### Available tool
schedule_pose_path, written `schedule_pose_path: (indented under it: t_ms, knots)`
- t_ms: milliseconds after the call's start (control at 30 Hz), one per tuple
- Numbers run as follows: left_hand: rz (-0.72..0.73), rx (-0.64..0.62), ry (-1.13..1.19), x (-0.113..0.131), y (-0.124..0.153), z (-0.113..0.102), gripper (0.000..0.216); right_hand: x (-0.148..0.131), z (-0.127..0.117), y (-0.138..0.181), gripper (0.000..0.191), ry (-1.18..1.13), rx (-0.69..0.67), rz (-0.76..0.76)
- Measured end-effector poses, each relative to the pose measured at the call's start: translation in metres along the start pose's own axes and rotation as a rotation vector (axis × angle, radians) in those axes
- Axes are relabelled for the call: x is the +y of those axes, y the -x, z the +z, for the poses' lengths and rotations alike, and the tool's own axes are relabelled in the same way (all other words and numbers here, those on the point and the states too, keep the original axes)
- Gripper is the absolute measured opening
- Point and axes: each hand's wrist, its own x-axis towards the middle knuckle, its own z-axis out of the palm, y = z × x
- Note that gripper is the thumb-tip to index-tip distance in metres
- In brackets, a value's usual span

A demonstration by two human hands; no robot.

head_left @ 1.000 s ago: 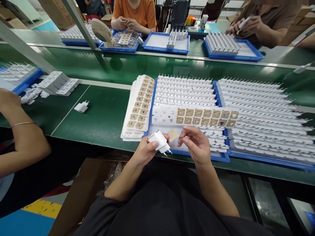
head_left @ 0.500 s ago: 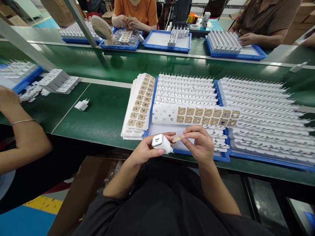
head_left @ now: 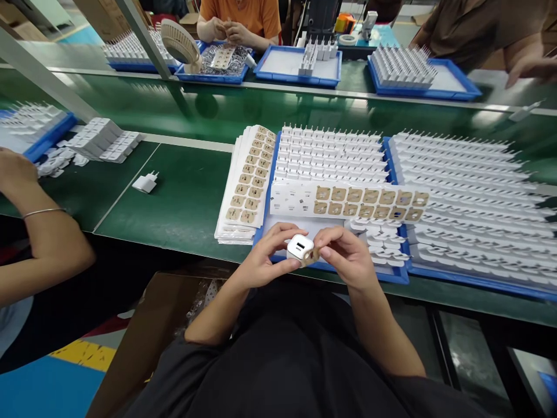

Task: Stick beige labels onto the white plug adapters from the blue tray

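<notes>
My left hand (head_left: 270, 258) grips a white plug-in charger (head_left: 300, 246), its face with two dark port slots turned up toward me. Between the thumb and fingers of my right hand (head_left: 346, 255) is a small tan sticker (head_left: 310, 256), held at the right edge of the charger's face. Whether the sticker touches the charger I cannot tell. Just beyond my hands, a sticker sheet (head_left: 292, 198) with peeled spots at its left end lies across a blue tray (head_left: 266, 223) of white chargers (head_left: 331, 154).
A stack of sticker sheets (head_left: 241, 186) lies left of the tray. A second tray of chargers (head_left: 470, 203) adjoins on the right. One loose charger (head_left: 145, 182) rests on the green bench (head_left: 187, 197). A co-worker's arm (head_left: 52, 238) is at left; others sit opposite.
My left hand has moved right and turned the charger's port face upward. The sticker in my right hand has come from beside the charger to its face.
</notes>
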Motion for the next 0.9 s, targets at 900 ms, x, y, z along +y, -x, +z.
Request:
schedule_pose_path:
  t_ms: [900]
  knots:
    - [0.273,0.208,-0.044,-0.003,0.004,0.011,0.054,-0.014,0.021,0.006,0.013,0.14,0.137,0.093]
